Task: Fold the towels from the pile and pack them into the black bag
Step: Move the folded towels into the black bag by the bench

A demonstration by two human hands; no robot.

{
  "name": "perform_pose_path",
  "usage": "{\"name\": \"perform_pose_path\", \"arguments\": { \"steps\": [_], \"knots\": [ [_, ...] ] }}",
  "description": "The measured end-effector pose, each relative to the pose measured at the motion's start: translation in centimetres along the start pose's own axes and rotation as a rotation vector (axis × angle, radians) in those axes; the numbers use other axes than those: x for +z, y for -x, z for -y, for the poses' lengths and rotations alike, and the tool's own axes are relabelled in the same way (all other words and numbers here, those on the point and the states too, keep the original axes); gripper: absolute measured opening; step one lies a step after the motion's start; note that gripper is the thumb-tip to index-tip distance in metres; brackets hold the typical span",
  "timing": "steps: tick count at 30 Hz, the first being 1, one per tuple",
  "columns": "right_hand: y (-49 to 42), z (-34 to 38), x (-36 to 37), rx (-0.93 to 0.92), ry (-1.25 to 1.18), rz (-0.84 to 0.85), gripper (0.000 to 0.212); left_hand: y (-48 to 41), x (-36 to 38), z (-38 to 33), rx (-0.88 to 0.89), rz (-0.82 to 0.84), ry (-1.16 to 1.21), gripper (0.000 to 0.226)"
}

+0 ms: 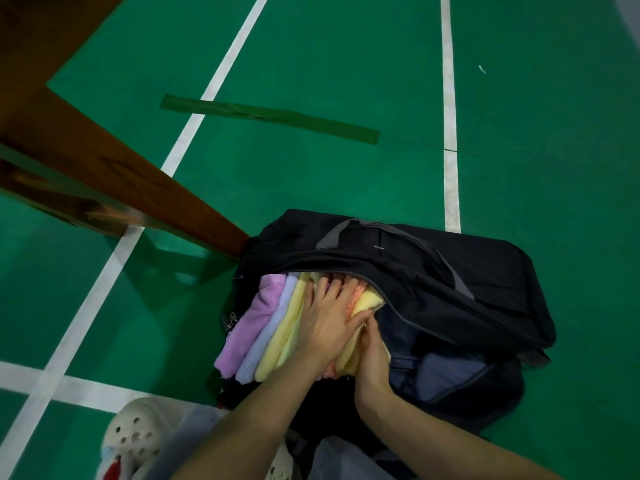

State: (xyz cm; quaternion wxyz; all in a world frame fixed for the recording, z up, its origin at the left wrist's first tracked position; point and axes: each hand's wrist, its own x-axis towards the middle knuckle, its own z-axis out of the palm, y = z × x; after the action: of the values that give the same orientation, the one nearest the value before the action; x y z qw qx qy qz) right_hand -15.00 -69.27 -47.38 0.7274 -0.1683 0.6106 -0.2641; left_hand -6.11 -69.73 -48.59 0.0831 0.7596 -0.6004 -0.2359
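towels going into the bag beside the bench leg

my left hand [329,320] lies flat with its fingers spread across the row of folded towels [263,327], pressing on the yellow and pink ones. my right hand [372,355] is against the right end of that row, by a yellow towel at the bag's inner edge; its fingers are tucked between towel and bag, so i cannot tell whether they pinch anything.

the towels stand on edge side by side in the left half of the black bag [450,289]: purple, lavender, yellow, pink, yellow. the bag's top flap hangs over their far ends, and a grey handle strap [446,261] lies across it.

a brown wooden bench leg [138,188] slants down to the floor and touches the bag's far left corner. the green court floor [346,64] has white lines and a strip of green tape [270,117]. my white clog [138,434] is at the lower left, near the bag.
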Motion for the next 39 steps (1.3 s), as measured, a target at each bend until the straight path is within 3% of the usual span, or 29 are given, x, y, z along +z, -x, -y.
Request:
{"name": "perform_pose_path", "arguments": {
  "steps": [4,8,11,14,15,17,19,23,26,28,31,34,39],
  "knots": [
    [-0.3,0.1,-0.4,0.04,-0.007,0.103,0.054,0.5,0.5,0.7,0.057,-0.075,-0.195,0.046],
    [-0.3,1.1,-0.5,0.073,0.103,0.12,0.044,0.9,0.3,1.4,0.079,0.075,-0.321,0.04],
    [-2.3,2.0,-2.0,-0.06,0.18,-0.092,0.027,0.7,-0.1,0.5,0.071,0.224,-0.347,0.068],
    [-4.8,0.6,-2.6,-0.092,0.401,-0.073,0.033,0.5,-0.9,-0.2,0.087,0.236,-0.298,0.068],
    [-5.1,-0.2,-2.1,-0.069,0.496,-0.069,0.038,0.5,-0.7,0.0,0.086,0.195,-0.281,0.066],
    [-6.4,-2.2,-1.5,-0.024,0.681,-0.057,0.07,0.7,-0.4,0.1,0.102,0.136,-0.351,0.058],
    [-8.7,-4.4,-1.9,0.036,0.693,-0.049,0.099,0.6,0.2,0.5,0.091,0.137,-0.404,0.046],
    [-15.0,-8.6,-5.8,0.009,0.752,-0.009,0.085,0.0,-0.4,0.7,0.068,-0.027,-0.399,0.029],
    [-15.8,-8.5,-5.7,0.016,0.718,0.028,0.094,-0.3,0.0,1.3,0.012,-0.03,-0.324,0.046],
    [-10.2,-4.4,-2.6,0.014,0.712,0.001,0.087,-0.1,0.5,1.4,0.009,-0.031,-0.298,0.049],
    [-6.8,-1.7,-1.2,-0.007,0.676,-0.032,0.056,0.4,0.6,0.9,-0.013,0.048,-0.251,0.05],
    [-5.5,0.2,-0.5,0.001,0.571,-0.071,0.052,0.9,0.5,0.4,0.027,0.015,-0.276,0.047],
    [-2.0,3.8,1.1,0.081,0.458,0.011,0.054,1.5,-1.1,-0.4,0.007,0.235,-0.257,0.061]
  ]
}}
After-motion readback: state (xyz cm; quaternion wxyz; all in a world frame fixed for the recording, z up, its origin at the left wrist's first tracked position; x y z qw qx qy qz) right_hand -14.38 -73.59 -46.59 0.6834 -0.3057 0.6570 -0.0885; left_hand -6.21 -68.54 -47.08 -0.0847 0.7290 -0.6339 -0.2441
